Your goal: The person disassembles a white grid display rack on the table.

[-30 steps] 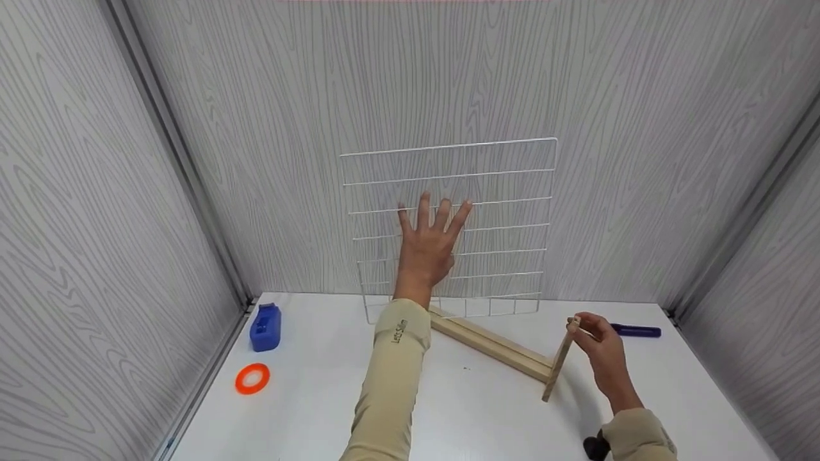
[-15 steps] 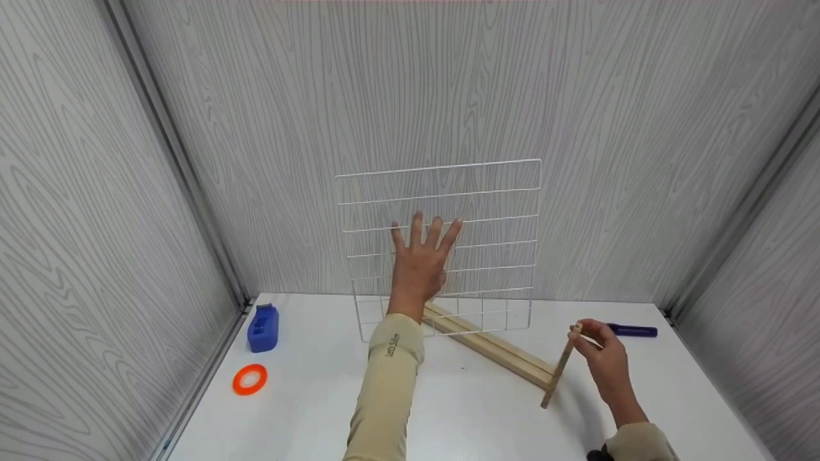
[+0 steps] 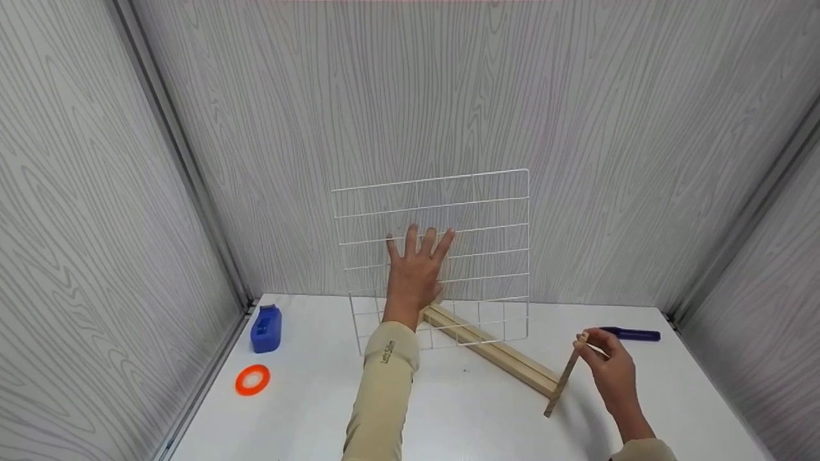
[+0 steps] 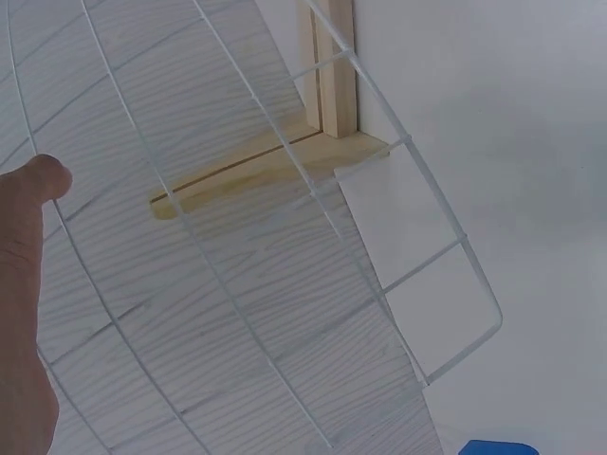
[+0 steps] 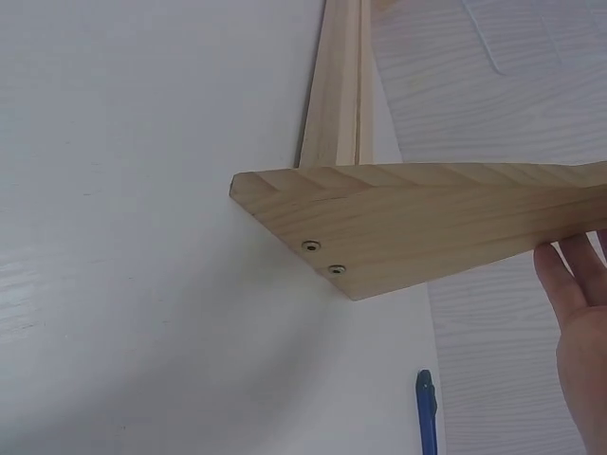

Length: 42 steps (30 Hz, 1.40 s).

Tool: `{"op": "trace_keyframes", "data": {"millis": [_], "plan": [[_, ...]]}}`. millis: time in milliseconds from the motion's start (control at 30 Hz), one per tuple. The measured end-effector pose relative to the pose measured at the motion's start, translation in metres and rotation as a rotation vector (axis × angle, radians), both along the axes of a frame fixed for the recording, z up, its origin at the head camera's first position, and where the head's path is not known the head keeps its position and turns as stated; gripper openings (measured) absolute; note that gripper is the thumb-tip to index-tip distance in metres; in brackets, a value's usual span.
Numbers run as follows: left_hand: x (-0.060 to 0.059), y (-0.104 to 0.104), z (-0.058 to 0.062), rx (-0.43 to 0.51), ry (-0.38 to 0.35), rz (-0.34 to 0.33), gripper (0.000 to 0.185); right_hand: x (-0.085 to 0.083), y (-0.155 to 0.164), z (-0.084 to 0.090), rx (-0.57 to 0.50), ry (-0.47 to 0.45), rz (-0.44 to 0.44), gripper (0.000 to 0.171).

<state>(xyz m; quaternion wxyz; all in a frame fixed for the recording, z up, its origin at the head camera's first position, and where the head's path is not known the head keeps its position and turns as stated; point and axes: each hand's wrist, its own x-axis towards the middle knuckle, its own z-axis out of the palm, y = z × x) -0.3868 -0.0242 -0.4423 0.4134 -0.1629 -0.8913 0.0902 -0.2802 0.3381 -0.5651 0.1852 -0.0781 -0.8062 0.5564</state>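
The left hand (image 3: 413,275), fingers spread, grips the wire grid (image 3: 487,253) near the table's (image 3: 320,397) back edge, not seated in the wooden frame (image 3: 506,360). The right hand (image 3: 612,366) pinches its end panel (image 5: 408,223), already fixed by screws (image 5: 311,246).

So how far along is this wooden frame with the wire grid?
Done: the end panel, with two screws, looks fixed to the grooved bar. In hand: the left hand holds the wire grid; the right hand holds the panel. Remaining, probably: seating the grid, whose lower edge crosses the bar at an angle in the head view.
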Motion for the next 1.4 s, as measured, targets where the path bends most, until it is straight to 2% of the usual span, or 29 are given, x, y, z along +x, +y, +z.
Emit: {"op": "trace_keyframes", "data": {"millis": [133, 367, 467, 767, 1033, 1200, 1400], "plan": [[0.001, -0.002, -0.003, 0.015, -0.017, -0.003, 0.114, 0.003, 0.001, -0.002, -0.006, 0.004, 0.016, 0.045], [0.002, -0.001, -0.004, 0.017, -0.056, -0.018, 0.114, 0.007, 0.014, -0.002, -0.024, 0.003, 0.202, 0.055], [0.003, 0.000, -0.005, 0.012, -0.069, -0.026, 0.110, 0.011, 0.019, -0.002, -0.035, 0.001, 0.230, 0.055], [0.003, -0.005, -0.008, -0.008, -0.098, 0.003, 0.108, 0.020, 0.018, -0.003, -0.063, 0.004, 0.192, 0.054], [0.004, -0.006, -0.012, 0.007, -0.189, -0.025, 0.110, 0.029, 0.017, -0.003, -0.032, 0.004, 0.149, 0.053], [0.006, -0.007, -0.014, 0.011, -0.191, -0.036, 0.112, 0.034, 0.017, -0.004, -0.001, -0.005, 0.110, 0.050], [0.010, -0.012, -0.021, -0.014, -0.197, -0.016, 0.111, 0.041, 0.012, -0.007, 0.013, -0.020, 0.049, 0.051]]}}
